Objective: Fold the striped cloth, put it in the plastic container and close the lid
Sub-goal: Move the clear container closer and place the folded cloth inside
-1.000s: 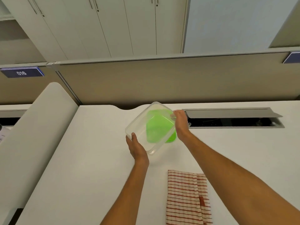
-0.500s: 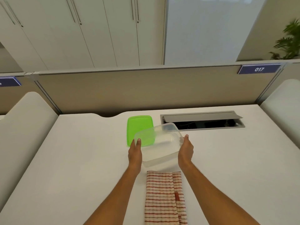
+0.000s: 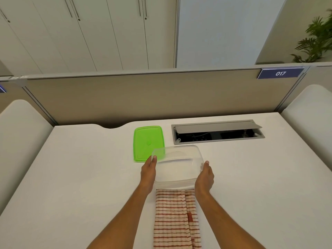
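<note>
A clear plastic container, open side up, is held between both hands at the middle of the white desk. My left hand grips its left side and my right hand grips its right side. The green lid lies flat on the desk just behind and left of the container, partly overlapped by it. The red-and-white striped cloth, folded into a long strip, lies on the desk right in front of the container, between my forearms. I cannot tell whether the container rests on the desk.
An open grey cable tray is set into the desk at the back right. A beige partition runs along the far edge. White curved side panels stand at left and right.
The container has come off the green lid, been turned open side up and drawn toward me, near the cloth's far end. The lid stays on the desk. The camera view swung left to centre.
</note>
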